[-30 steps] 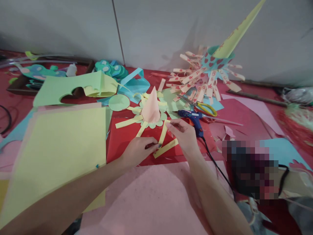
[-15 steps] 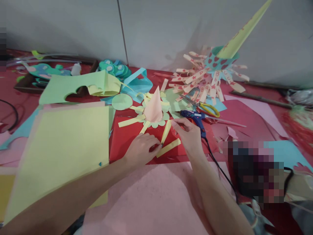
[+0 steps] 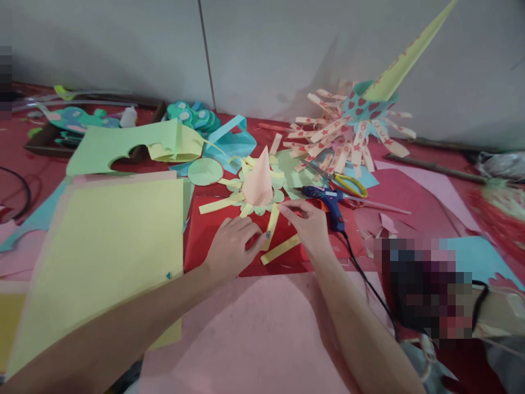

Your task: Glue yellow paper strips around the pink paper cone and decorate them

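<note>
A pale pink paper cone [image 3: 258, 185] stands on a green scalloped paper base [image 3: 279, 196], with several yellow paper strips spread out around it. My right hand [image 3: 308, 225] pinches the upper end of a short yellow paper strip [image 3: 271, 223] at the front edge of the base. Lower on the same strip, the curled fingers and thumb of my left hand [image 3: 234, 245] close on it. A loose yellow strip [image 3: 281, 250] lies on the red sheet [image 3: 205, 241] just below, partly hidden by my right hand.
A blue glue gun [image 3: 334, 208] and yellow-handled scissors [image 3: 353, 185] lie right of the cone. Behind them stands a tall decorated paper hat [image 3: 371, 106]. Stacked yellow sheets [image 3: 110, 246] cover the left side, with a green cutout sheet [image 3: 123, 143] beyond. Pink paper [image 3: 254, 334] lies in front.
The yellow strip has moved slightly left and up, its upper end now against the scalloped base. My right hand has moved left with it; my left hand has shifted a little.
</note>
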A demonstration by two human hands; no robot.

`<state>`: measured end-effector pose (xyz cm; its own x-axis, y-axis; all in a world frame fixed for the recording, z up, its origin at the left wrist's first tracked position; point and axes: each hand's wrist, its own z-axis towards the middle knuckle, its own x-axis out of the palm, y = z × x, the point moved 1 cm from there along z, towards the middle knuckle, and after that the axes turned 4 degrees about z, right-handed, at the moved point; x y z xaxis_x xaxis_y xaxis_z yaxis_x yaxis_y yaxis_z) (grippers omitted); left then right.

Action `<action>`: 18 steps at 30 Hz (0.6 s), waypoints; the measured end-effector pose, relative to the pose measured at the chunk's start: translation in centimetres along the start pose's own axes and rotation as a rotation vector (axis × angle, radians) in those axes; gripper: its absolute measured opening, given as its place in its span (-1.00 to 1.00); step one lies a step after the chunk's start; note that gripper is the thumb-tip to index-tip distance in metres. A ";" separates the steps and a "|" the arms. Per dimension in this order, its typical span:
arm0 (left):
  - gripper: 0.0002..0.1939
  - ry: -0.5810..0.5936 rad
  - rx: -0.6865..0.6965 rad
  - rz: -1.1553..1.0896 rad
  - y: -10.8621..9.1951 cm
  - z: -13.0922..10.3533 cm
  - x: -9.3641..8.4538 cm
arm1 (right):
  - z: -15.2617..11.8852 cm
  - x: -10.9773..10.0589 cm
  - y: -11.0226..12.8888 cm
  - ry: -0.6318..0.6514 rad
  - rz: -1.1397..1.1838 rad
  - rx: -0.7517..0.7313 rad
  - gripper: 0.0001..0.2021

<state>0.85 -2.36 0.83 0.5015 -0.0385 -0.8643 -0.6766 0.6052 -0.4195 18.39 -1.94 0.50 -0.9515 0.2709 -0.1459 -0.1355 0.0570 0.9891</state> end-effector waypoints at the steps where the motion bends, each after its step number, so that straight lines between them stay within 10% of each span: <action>1: -0.75 -0.033 -0.025 0.046 0.2 0.0 -0.1 | 0.1 0.2 -0.1 0.012 -0.013 -0.007 -0.84; 18: -0.80 0.022 -0.103 0.209 1.7 0.5 0.7 | 0.5 2.8 -1.6 0.029 -0.247 -0.219 -0.89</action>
<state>0.31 -0.99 -0.36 0.3340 0.0613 -0.9406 -0.8166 0.5172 -0.2563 16.04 -0.78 -1.49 -0.8893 0.2474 -0.3845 -0.4165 -0.0914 0.9045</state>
